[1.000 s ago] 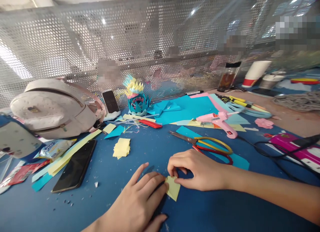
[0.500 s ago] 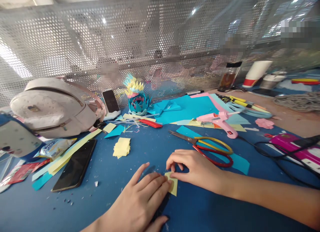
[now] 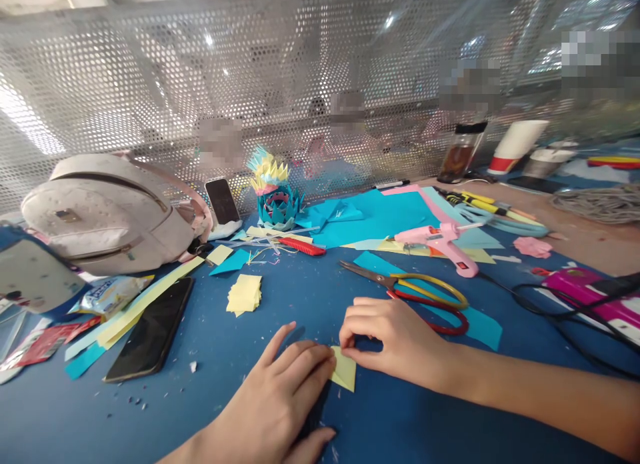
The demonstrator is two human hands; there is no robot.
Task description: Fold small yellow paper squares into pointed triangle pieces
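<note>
A small piece of yellow paper (image 3: 345, 374) lies on the blue tabletop between my hands, with a fold line across it. My left hand (image 3: 280, 391) rests flat with its fingers stretched out, the fingertips on the paper's left edge. My right hand (image 3: 387, 334) has thumb and forefinger pinched together at the paper's upper edge. Beyond it lie scissors (image 3: 385, 279) with one yellow and one red handle, partly over a blue paper strip (image 3: 485, 325). To the upper left of my left hand sits a stack of yellow paper squares (image 3: 245, 294).
A pink glue gun (image 3: 445, 241), a red utility knife (image 3: 303, 246) and blue sheets (image 3: 375, 214) lie further back. A folded-paper model (image 3: 277, 201) stands before a perforated metal panel (image 3: 280, 71). On the left are a phone (image 3: 153, 331) and a backpack (image 3: 105, 211).
My right hand has shifted slightly right and its fingers have drawn together into a pinch. More of the yellow paper shows. My left hand has stayed nearly in place.
</note>
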